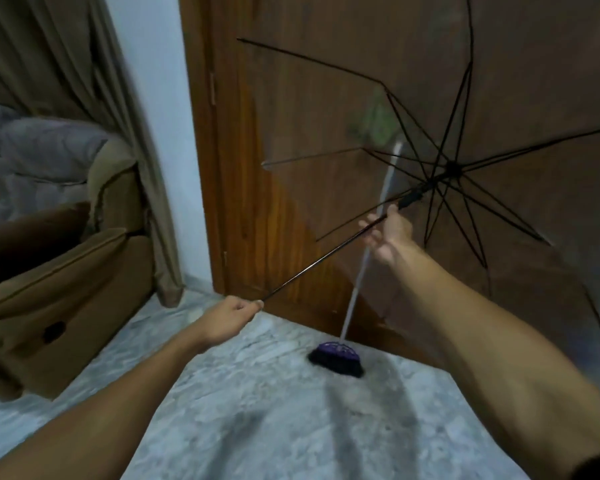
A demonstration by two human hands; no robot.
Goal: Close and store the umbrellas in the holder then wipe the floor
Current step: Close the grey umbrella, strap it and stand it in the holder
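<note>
Head view looks down over two bare forearms stretched toward a wooden door (326, 98). An open umbrella (451, 168) with a clear canopy and black ribs is held out in front of that door, its shaft slanting from lower left up to the hub at upper right. The canopy spreads wide and is see-through, so the brown door shows through it; its right edge runs out of the picture.

The left hand (234, 315) is curled into a fist round the lower end of the shaft, thumb on top, so the handle itself is hidden inside the grip. The right hand (388, 237) sits farther up the shaft, just below the black runner, with its fingers curled about the rod; motion blur makes the exact finger placement hard to read.

A broom (336, 358) with a purple head, dark bristles and a pale stick leans against the door behind the umbrella, its bristles resting on the floor (274, 427) close to the door's foot. The stick rises past the right hand and looks to pass behind the canopy. A blurred greenish patch shows near the top of the stick; what it is cannot be told.

The floor is grey mottled stone. At left stands a brown armchair (66, 271) with a grey cushion (42, 150) on it, and a tan curtain (66, 46) hangs behind it beside a pale wall (153, 64).
</note>
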